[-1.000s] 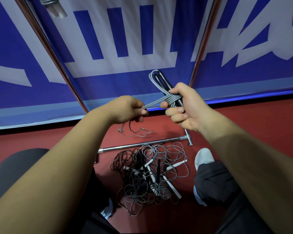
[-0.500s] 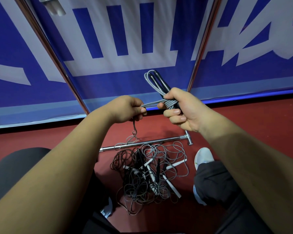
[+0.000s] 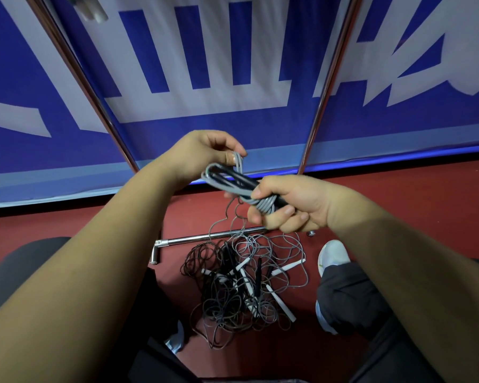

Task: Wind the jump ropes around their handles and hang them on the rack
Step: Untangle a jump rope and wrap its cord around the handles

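The fingers of the right hand (image 3: pixel 291 208) were curled round a grey rope (image 3: pixel 227 186) wound about its black handles, held above the red floor (image 3: pixel 398 200). The left hand (image 3: pixel 202 153) pinched a loop of that rope between thumb and fingers. Below, a tangled pile (image 3: pixel 244 288) of ropes lay against the rack (image 3: pixel 205 239) base bar. The blue banner (image 3: pixel 205 111) bore large white characters, cropped and unreadable.

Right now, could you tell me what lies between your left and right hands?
Head view: the rope loops and black handles bridge them; the left hand pinches one loop, the right hand grips the wound part.
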`<state>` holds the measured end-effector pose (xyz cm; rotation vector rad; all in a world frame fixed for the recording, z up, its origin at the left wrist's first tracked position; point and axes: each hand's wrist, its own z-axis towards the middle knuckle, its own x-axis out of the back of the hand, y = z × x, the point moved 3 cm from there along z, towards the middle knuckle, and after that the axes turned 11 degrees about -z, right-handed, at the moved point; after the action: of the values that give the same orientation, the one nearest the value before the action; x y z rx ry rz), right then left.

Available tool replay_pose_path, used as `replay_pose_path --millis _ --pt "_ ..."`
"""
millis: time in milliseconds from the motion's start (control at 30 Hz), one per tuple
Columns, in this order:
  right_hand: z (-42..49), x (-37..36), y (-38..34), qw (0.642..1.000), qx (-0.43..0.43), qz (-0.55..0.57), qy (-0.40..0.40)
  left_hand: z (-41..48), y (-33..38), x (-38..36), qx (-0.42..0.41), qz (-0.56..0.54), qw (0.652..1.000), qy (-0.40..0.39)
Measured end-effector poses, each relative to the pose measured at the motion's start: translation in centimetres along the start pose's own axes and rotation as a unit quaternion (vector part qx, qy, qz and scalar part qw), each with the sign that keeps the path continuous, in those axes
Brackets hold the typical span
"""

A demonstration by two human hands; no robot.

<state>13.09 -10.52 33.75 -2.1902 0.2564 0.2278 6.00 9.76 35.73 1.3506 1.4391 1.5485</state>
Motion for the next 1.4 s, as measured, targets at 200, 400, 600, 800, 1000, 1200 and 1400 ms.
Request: replay_pose_path --millis 200,400,600,800,1000,1200,1400 --pt "1.5 0.2 1.6 0.998 -0.046 -0.040 -0.022 -0.5 1.7 -0.9 -0.031 0.041 0.997 -0.049" --pt "2.8 1.1 1.8 0.995 -0.049 -0.021 0.084 -1.1 3.2 -0.8 -0.072 0.116 0.990 -0.038" --pt "3.7 3.1 1.4 0.973 0.016 0.086 0.212 -1.1 2.8 0.2 -0.058 0.213 0.974 -0.042" --pt "3.2 3.4 0.7 0.961 0.085 0.126 0.231 -0.8 0.8 -0.5 0.021 0.280 0.959 -0.037" --pt "3.2 2.8 0.4 0.955 0.088 0.136 0.249 -0.6 -0.9 -2.4 0.101 0.216 0.971 -0.024" --pt "2.6 3.8 0.4 0.938 0.086 0.176 0.286 -0.7 -0.5 -2.4 0.079 -0.093 0.991 -0.063" --pt "2.0 4.2 0.0 0.934 0.097 0.175 0.295 -1.1 0.7 -1.3 0.001 0.007 0.996 -0.093"
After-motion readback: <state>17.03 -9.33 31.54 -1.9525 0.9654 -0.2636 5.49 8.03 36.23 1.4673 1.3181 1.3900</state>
